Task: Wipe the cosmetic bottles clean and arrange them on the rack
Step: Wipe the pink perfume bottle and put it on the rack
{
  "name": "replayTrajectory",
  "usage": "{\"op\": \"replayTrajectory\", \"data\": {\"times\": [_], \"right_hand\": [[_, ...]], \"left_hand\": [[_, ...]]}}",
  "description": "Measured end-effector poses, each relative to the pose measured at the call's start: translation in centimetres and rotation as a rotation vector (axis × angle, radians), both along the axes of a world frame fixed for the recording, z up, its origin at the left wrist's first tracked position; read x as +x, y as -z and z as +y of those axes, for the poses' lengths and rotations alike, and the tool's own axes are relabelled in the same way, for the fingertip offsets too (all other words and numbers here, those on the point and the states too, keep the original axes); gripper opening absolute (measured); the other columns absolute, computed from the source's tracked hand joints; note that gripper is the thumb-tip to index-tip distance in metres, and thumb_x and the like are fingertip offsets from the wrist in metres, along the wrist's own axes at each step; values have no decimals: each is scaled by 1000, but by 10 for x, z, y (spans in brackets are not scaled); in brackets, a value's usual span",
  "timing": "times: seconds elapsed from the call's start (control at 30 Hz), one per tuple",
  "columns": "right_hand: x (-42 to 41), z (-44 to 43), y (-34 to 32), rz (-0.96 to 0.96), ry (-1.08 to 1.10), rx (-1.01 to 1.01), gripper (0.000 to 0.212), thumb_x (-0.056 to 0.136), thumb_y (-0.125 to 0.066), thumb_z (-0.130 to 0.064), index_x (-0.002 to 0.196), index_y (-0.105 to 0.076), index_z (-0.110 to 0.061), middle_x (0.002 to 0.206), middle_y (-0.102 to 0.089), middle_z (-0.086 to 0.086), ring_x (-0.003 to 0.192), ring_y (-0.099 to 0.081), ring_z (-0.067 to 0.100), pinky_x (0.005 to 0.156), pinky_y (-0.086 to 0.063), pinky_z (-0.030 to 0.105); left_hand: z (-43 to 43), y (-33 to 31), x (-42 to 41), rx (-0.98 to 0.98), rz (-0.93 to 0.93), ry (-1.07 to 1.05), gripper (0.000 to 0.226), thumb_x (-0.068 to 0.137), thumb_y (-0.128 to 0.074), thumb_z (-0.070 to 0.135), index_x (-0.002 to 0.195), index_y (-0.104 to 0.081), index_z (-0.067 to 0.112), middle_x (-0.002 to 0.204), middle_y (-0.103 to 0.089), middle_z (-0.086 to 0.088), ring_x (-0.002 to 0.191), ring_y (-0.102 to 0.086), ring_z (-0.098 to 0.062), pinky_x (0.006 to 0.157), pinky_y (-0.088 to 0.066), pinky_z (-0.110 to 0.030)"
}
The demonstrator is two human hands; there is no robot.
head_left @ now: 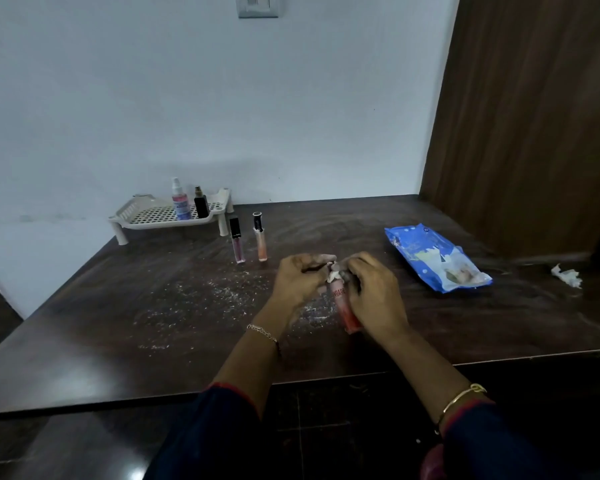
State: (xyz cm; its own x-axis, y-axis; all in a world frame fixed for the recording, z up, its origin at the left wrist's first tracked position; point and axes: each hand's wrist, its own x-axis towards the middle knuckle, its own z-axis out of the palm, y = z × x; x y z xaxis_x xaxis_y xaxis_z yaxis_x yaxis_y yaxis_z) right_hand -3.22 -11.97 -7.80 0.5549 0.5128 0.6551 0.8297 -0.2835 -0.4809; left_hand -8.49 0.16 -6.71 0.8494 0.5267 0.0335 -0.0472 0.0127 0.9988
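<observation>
Pink bottle (344,304): held near the middle of the tabletop (118,323), between the two hands. It is tilted, with its base toward the near edge and its top pointed away. Whether the base touches the tabletop cannot be told.
Right hand (373,291): curled round the upper part of the pink bottle, with the fingers wrapped over it. A gold bangle is worn at the wrist.
Left hand (298,278): fingers are bent inward and the white wipe (334,274) is pinched against the top of the pink bottle. A chain bracelet is worn at the wrist.
White wipe: bunched up between the fingertips of both hands, and largely hidden by them.
Rack (146,216): a pale perforated stand on short legs, set at the far left of the tabletop against the wall.
Spray bottle (181,204): stood upright on the rack, toward its right side.
Black bottle (201,205): stood upright on the rack, just right of the spray bottle.
Purple tube (237,245): stood upright on the tabletop, just right of the rack and off it.
Orange tube (261,241): stood upright beside the purple tube, on its right.
Wipes pack (426,251): a blue packet laid flat at the right, with its flap open.
Crumpled tissue (567,275): left at the far right edge.
White specks (201,296): scattered over the dark tabletop left of the hands.
</observation>
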Motion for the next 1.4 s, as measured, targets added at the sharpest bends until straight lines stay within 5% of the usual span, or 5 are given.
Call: {"op": "replayTrajectory", "data": {"times": [0.23, 0.67, 1.1, 1.27, 1.4], "right_hand": [[3, -11, 5, -24, -18, 16, 29, 73, -56, 10, 87, -69, -12, 90, -64, 1, 83, -62, 15, 76, -49, 29], [-28, -37, 28, -39, -7, -83, 24, 72, -62, 7, 80, -64, -15, 89, -60, -4, 82, -58, 10, 72, -46, 24], [-20, -41, 33, -97, -29, -151, 23, 71, -61, 3, 87, -66, -13, 93, -66, 0, 84, -62, 17, 74, -45, 22], [-14, -40, 32, -104, -42, -85, 26, 68, -65, 8, 86, -68, -11, 93, -67, 1, 87, -60, 13, 78, -46, 21], [-13, -40, 32, -24, -40, 70, 34, 66, -63, 17, 84, -69, -11, 92, -63, -9, 87, -61, 6, 79, -49, 24]], "left_hand": [[5, -1, 1, -59, -48, -14, 16, 84, -63, 0, 97, -68, 6, 94, -70, -7, 84, -67, -18, 73, -58, -29], [1, 5, -9, -280, -202, 15, 21, 82, -58, -10, 98, -65, 2, 98, -68, -9, 92, -65, -20, 80, -57, -34], [-19, 42, -18, 254, 13, 37, 26, 78, -66, 3, 102, -70, 11, 96, -73, -10, 84, -71, -20, 84, -57, -40], [-24, 38, -18, 59, -3, 52, 35, 79, -64, -7, 111, -63, 9, 108, -68, -14, 98, -67, -28, 87, -54, -50], [-28, 37, -19, -124, -25, 51, 54, 78, -64, -10, 129, -50, 3, 119, -61, -9, 111, -59, -22, 94, -51, -36]]}}
